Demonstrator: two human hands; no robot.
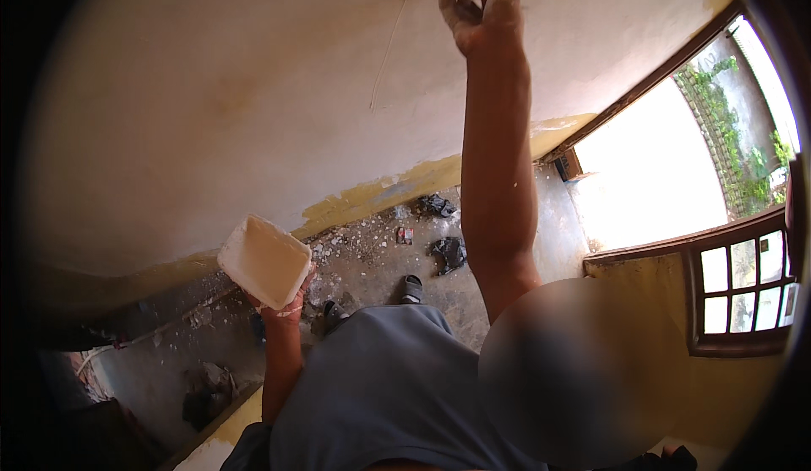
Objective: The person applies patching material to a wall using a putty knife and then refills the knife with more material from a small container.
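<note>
A squarish, shallow tub, coated with pale putty inside and on its rim, rests in my left hand. The fingers of that hand wrap around its underside and are smeared with white. High up against the pale wall, my right hand is closed, its fingers bent and dusty. A thin dark edge sticks out leftward from them along the wall, looking like a flat blade-like tool seen edge-on; most of it is hidden. Below it, a thin raised line of putty runs down the wall.
White crumbs and chips litter the floor along the wall's foot. Black plastic bags and a small red packet lie there by my sandalled feet. To the right are a bright doorway and a paned window with a brown frame.
</note>
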